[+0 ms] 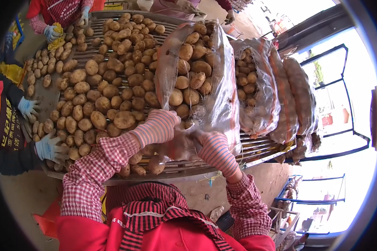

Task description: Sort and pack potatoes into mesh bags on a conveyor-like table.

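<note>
A long clear plastic bag (221,91) with potatoes inside lies across the slatted metal table, and its long slit gapes on top. My left hand (157,127), in a striped glove, grips the bag's edge at the near end of this slit. My right hand (218,152), gloved alike, is against the near end of the bag. Its fingers are blurred and partly hidden, so what they hold is unclear. Potatoes (191,96) show through the slit between the two plastic edges. Loose potatoes (103,105) spread over the table to the left of the bag, some beside my left forearm.
Several more filled bags (259,91) stand in a row on the right. At left, a co-worker's gloved hands (48,147) rest by the potatoes. Another person's gloved hand (52,33) holds yellow cloth at the far left. The table's metal rim (188,176) runs before me.
</note>
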`<state>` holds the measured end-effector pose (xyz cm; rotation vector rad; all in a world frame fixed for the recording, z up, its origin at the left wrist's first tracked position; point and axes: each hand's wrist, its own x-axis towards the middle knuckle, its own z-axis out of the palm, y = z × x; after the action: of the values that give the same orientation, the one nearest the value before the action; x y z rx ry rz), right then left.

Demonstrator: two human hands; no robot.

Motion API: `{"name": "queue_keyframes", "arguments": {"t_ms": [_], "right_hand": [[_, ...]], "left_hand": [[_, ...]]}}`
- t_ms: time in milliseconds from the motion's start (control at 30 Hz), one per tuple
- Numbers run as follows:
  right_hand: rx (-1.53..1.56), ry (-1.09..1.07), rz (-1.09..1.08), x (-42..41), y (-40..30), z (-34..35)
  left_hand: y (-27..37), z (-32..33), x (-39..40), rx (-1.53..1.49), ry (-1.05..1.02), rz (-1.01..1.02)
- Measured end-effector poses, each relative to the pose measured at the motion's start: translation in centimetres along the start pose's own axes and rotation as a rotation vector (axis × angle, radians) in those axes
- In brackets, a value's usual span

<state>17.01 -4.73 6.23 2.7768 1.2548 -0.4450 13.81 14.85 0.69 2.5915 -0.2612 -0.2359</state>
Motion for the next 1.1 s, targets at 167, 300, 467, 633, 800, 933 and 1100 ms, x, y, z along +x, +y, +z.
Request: {"name": "queue_keyframes", "arguments": {"t_ms": [167, 300, 467, 633, 800, 933, 1100], "right_hand": [[0.329, 0.156, 0.07, -4.3, -0.3, 0.2], [0.267, 0.25, 0.07, -2.0, 0.1, -1.5], [-0.03, 0.137, -0.062, 1.4, -1.0, -0.9], [0.171, 0.083, 0.012, -1.2, -0.4, 0.7], [0.4, 0.309, -0.04, -1.7, 0.3, 1.6], [0.234, 0.186, 0.009, 0.4, 0.0, 1.2], [0.022, 0.06, -0.102, 2.0, -1.0, 1.7]], "left_hand": [[-1.1, 1.4, -0.3, -0.077, 0.118, 0.062], [-1.2, 2.1, -0.1, -0.071, 0.06, 0.101], [-0.9, 1.4, -0.7, -0.057, 0.078, 0.101], [-1.1, 0.6, -1.0, -0.014, -0.138, 0.069], [-0.5, 2.8, -1.3, -0.082, -0.064, 0.114], [-0.4, 4.2, -1.6, -0.166, 0.087, 0.075], [-0.4, 3.7, -1.6, -0.071, 0.0, 0.083]]}}
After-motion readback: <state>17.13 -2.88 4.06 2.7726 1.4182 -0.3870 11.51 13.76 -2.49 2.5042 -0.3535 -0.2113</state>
